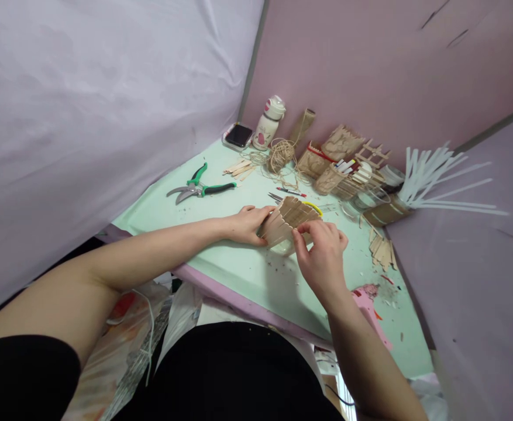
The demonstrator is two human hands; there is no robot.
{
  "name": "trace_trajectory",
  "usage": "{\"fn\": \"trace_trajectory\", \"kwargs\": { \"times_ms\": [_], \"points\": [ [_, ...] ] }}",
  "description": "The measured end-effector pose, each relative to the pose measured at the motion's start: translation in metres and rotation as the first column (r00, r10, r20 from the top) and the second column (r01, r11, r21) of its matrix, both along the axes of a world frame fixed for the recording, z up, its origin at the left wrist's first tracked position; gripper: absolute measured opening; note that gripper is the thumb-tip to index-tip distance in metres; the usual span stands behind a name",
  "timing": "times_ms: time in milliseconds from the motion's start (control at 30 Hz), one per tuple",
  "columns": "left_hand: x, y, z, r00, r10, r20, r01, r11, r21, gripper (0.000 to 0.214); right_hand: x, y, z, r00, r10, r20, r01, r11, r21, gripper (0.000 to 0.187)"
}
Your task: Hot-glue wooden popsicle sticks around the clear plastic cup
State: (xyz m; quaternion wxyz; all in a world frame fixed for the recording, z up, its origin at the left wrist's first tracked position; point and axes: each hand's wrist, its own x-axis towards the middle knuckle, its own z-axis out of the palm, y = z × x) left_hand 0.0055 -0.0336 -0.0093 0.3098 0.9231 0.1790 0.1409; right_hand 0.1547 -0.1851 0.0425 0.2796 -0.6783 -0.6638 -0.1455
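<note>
A cup-shaped holder of upright wooden craft sticks [278, 227] stands tilted near the front of the table, with a clear, glassy part [283, 248] showing at its lower front. My left hand [250, 225] is closed round its left side, its fingertips partly hidden behind the sticks. At the right front of the holder, my right hand [322, 248] pinches a craft stick between thumb and forefinger at the wall; the fingers cover most of that stick. Behind the holder show scissors with a yellow handle [313, 208] and a red-and-dark pen [291, 192].
Green-handled pruning shears [199, 188] lie open at the left. Behind are a phone [238, 135], a bottle [269, 124], a twine ball [281, 154] and stick-covered holders [315, 159]. At the right are white glue sticks [436, 181], loose craft sticks [382, 250] and a pink glue gun [372, 313].
</note>
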Motion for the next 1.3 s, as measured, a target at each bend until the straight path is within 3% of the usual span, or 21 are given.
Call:
{"fn": "trace_trajectory", "kwargs": {
  "times_ms": [233, 433, 500, 633, 767, 867, 1033, 1167, 1300],
  "points": [
    [0.0, -0.001, 0.001, 1.0, 0.002, 0.002, -0.002, 1.0, -0.009, 0.086, -0.002, 0.0, 0.0, 0.997, -0.062, -0.041, 0.06, 0.997, -0.039, 0.014],
    [0.0, 0.0, 0.001, 1.0, -0.005, -0.002, 0.005, 1.0, -0.008, 0.084, 0.002, 0.002, -0.004, 0.999, -0.025, -0.045, 0.024, 0.999, -0.02, 0.012],
    [0.0, -0.001, 0.002, 1.0, 0.01, -0.01, -0.01, 1.0, -0.003, 0.084, 0.002, 0.0, -0.008, 1.0, 0.0, -0.026, 0.0, 1.0, 0.028, 0.01],
    [-0.001, -0.002, 0.005, 0.998, 0.069, -0.006, -0.069, 0.997, -0.029, 0.085, 0.0, -0.012, -0.017, 1.0, 0.026, -0.007, -0.024, 0.967, 0.252, 0.036],
    [-0.001, -0.002, 0.009, 0.994, 0.109, 0.028, -0.101, 0.974, -0.205, 0.087, -0.007, -0.028, -0.028, 0.999, 0.03, -0.032, -0.014, 0.916, 0.402, 0.027],
    [-0.001, -0.001, 0.01, 0.99, 0.138, 0.013, -0.127, 0.939, -0.32, 0.082, -0.011, -0.031, -0.038, 0.995, 0.027, -0.092, 0.011, 0.923, 0.385, 0.023],
    [0.001, -0.004, 0.015, 0.978, 0.204, -0.049, -0.207, 0.897, -0.39, 0.079, -0.014, -0.016, -0.056, 0.973, -0.032, -0.229, 0.088, 0.967, 0.239, 0.014],
    [0.003, -0.011, 0.022, 0.978, 0.192, -0.082, -0.209, 0.903, -0.376, 0.079, -0.016, -0.006, -0.062, 0.952, -0.105, -0.286, 0.172, 0.96, 0.221, 0.015],
    [0.005, -0.018, 0.03, 0.97, 0.201, -0.137, -0.235, 0.922, -0.308, 0.08, -0.017, -0.006, -0.062, 0.94, -0.075, -0.334, 0.159, 0.959, 0.233, 0.011]
  ]
}}
